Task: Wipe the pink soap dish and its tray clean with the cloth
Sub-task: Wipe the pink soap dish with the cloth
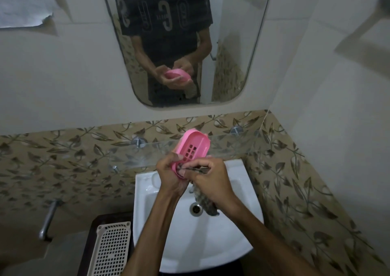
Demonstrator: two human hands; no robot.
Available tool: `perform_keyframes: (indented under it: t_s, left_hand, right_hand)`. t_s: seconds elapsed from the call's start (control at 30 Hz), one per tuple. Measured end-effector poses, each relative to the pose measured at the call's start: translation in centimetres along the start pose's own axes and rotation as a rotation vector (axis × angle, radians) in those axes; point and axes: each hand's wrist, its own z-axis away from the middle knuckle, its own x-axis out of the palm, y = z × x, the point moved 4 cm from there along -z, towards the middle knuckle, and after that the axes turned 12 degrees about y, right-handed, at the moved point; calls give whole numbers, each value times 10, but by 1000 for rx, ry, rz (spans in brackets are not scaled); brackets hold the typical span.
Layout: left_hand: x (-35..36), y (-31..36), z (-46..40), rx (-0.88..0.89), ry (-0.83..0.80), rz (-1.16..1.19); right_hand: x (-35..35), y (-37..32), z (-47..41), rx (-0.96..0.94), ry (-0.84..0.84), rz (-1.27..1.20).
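The pink soap dish (193,147), an oval with a slotted tray set inside it, is held tilted above the white basin (238,240). My left hand (169,174) grips its near end from below. My right hand (211,180) holds a dark patterned cloth (203,202) and presses part of it against the near end of the dish. The rest of the cloth hangs down over the drain (196,209). The near rim of the dish is hidden by my fingers.
A glass shelf (232,147) on chrome pegs runs along the leaf-patterned tiles just behind the dish. A mirror (232,43) hangs above it. A cream perforated basket (109,248) sits left of the basin, and a chrome handle (49,218) sticks out farther left.
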Motion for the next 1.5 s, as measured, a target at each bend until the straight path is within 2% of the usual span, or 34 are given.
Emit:
perform_keyframes:
  t_s: [0.07,0.17,0.23,0.43,0.67,0.83,1.03,1.13,1.23,1.37,1.5]
  left_hand:
    - [0,-1,-1,10,-4,-26]
    - [-2,-4,-2,15,3,10]
    - [-2,-6,-1,7,-29,45]
    - [-3,-12,-5,-33,-19,-2]
    - [-2,-8,-8,-75,7,46]
    - [0,-6,-6,-55,-14,95]
    - [2,-2,-4,-40,-24,77]
    - [0,3,-9,-14,-8,77]
    - [3,9,-13,-3,-10,71]
    - [5,3,-8,3,-53,24]
    - [4,5,-9,0,-70,41]
  right_hand:
    - [0,4,-2,36,35,-89]
    - [-8,2,1,-227,81,186]
    - [-13,5,5,-326,81,277]
    - [-3,-4,1,-303,59,163]
    - [8,-17,-8,-506,203,250]
    - [8,-22,-25,-445,357,270]
    - [6,-31,-49,-387,409,365]
    - [8,-28,-39,-392,322,320]
    - [11,-31,-29,-509,200,327]
    - [-5,-34,-51,-521,304,438]
    - [-11,-28,-54,-494,303,537]
